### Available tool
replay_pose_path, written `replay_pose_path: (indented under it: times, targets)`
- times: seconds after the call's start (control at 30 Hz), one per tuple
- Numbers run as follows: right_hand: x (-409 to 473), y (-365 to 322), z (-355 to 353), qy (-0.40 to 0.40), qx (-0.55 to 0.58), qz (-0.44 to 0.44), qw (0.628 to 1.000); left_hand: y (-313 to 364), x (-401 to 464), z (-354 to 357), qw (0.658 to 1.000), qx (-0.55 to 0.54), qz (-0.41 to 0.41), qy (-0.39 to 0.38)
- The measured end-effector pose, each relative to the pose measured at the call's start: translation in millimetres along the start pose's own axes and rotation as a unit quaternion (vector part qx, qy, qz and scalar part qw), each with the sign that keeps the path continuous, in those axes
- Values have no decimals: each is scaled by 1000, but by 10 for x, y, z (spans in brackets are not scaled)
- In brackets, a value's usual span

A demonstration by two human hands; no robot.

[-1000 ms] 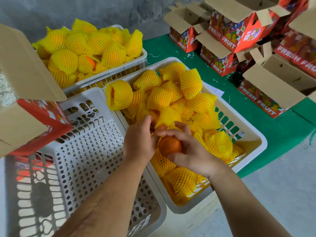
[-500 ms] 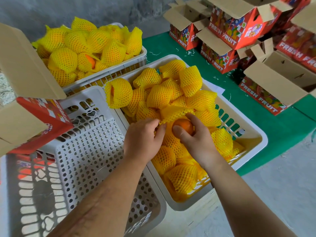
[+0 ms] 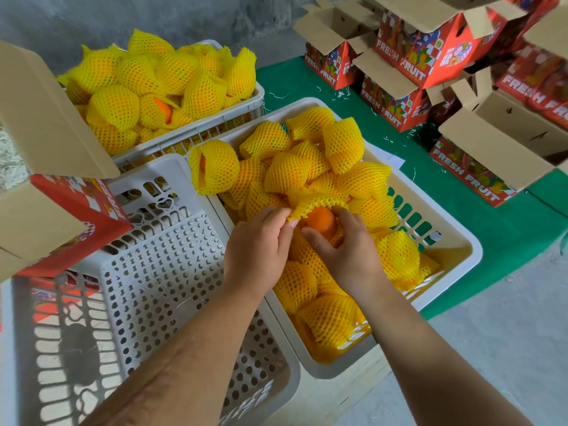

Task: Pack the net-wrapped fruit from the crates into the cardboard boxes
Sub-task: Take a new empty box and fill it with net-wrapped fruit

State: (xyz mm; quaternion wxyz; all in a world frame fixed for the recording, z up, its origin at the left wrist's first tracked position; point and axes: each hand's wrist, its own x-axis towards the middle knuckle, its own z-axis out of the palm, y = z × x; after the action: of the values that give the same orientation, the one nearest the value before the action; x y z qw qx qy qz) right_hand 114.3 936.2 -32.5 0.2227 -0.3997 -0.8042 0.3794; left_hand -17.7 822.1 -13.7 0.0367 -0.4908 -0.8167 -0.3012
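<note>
A bare orange sits at the mouth of a yellow foam net above the white crate full of net-wrapped fruit. My right hand grips the orange from below and the side. My left hand pinches the net's edge next to it. A second white crate heaped with wrapped fruit stands behind, at the upper left. An open red cardboard box with raised flaps sits at the left, on top of an upturned white crate.
Several open red "FRESH FRUIT" boxes are stacked on a green mat at the right. A grey wall runs behind the crates. Bare concrete floor lies at the lower right.
My right hand has carried the bare orange up and away from me to the net's opening. My left hand has shifted with it and keeps hold of the net's edge.
</note>
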Motion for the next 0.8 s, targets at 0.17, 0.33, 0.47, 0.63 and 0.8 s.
replay_pose_path:
  times: [0.17, 0.33, 0.47, 0.63, 0.8]
  targets:
    - [32, 30, 9, 102, 24, 10, 994, -4, -15, -10, 999, -10, 41, -33]
    - [53, 53, -12, 56, 115, 32, 991, -18, -32, -2, 997, -4, 64, -44]
    - [83, 31, -49, 43, 61, 48, 996, -18, -28, 2, 996, -29, 66, -48]
    - [63, -82, -117, -42, 204, 60, 976, -2, -22, -11, 994, -52, 40, -91]
    - [-166, -225, -255, -121, 318, 99, 935, 20, -9, -41, 991, 54, 67, -100]
